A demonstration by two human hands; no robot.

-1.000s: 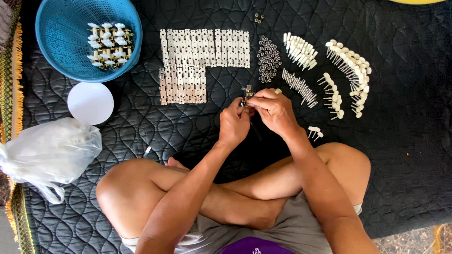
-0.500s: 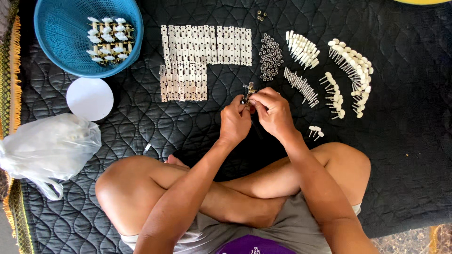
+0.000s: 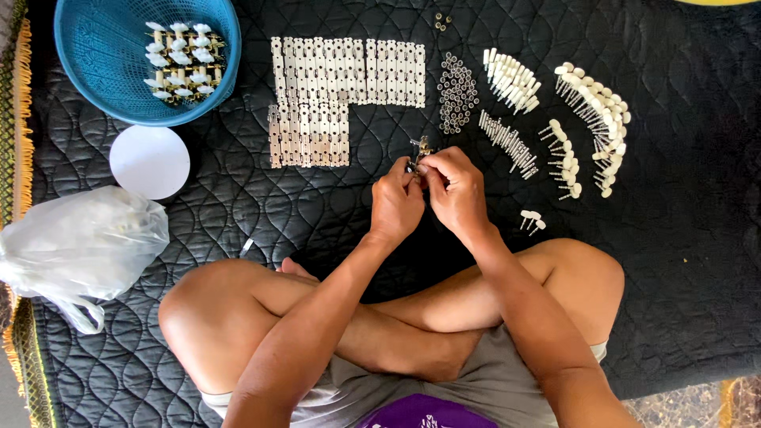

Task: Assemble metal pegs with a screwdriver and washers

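I sit cross-legged on a black quilted mat (image 3: 697, 261). My left hand (image 3: 395, 204) and my right hand (image 3: 456, 190) meet in front of me, both pinching a small metal assembly (image 3: 420, 150) that sticks out above my fingertips. Just beyond it lie rows of flat metal plates (image 3: 345, 95). To the right are a patch of small metal rings (image 3: 458, 93), a row of thin metal pins (image 3: 507, 143) and white-capped pegs (image 3: 590, 111). Two or three loose white pegs (image 3: 531, 220) lie beside my right wrist.
A blue plastic basket (image 3: 103, 79) at the upper left holds several finished white-and-brass pieces (image 3: 181, 59). A round white lid (image 3: 149, 162) lies below it. A clear plastic bag (image 3: 75, 250) sits at the left edge. A few tiny rings (image 3: 441, 21) lie at the top.
Both hands stay closed together on the small metal assembly, with only slight finger movement. The laid-out parts have not moved.
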